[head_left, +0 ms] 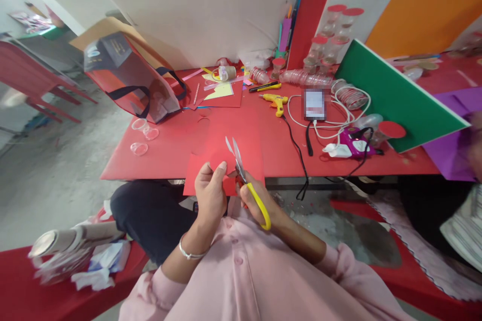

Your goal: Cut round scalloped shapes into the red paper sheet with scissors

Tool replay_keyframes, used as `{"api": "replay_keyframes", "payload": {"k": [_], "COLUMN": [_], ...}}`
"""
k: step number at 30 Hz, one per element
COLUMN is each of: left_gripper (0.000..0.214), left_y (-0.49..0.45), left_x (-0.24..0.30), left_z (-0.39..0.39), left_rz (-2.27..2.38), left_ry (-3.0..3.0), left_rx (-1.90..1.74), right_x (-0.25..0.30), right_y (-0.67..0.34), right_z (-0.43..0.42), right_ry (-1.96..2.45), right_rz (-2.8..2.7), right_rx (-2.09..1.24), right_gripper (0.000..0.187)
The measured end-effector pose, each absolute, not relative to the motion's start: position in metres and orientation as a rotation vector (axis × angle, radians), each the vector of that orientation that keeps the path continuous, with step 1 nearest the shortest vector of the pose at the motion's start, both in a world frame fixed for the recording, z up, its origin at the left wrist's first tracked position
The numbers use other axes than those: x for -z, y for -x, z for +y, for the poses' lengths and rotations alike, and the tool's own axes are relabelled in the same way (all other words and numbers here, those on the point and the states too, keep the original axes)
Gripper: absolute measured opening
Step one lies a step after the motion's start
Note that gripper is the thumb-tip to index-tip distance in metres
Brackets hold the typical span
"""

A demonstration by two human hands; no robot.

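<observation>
Scissors (pixel 239 165) with yellow handles are clamped in the right grip (pixel 259 205), blades apart over red paper (pixel 214 153), which the left grip (pixel 211 193) pinches at its near edge. Just beyond both grips runs a red table (pixel 158 155). A glue gun (pixel 276 102) lies farther back and a bag (pixel 128 77) beyond-left. Grey floor (pixel 56 175) lies left, white wall (pixel 196 5) behind.

Free lane betw. bag (pixel 128 77), cord (pixel 295 146)
</observation>
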State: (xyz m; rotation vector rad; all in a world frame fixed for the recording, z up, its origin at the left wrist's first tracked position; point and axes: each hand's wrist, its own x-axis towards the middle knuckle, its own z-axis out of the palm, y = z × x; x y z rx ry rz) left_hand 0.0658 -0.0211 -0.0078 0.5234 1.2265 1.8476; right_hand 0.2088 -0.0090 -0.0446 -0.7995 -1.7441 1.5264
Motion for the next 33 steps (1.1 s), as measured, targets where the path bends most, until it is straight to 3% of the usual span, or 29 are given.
{"api": "replay_keyframes", "payload": {"k": [33], "left_gripper": [0.030], "left_y": [-0.055], "left_x": [0.004], "left_z": [-0.023], "left_rz": [1.249], "left_ry": [-0.571], "left_rx": [-1.780], "right_x": [0.043], "right_y": [-0.213], "right_z": [-0.007], "right_ry": [0.811], "right_rz": [-1.796], "right_rx": [-1.494], "right_gripper": [0.084]}}
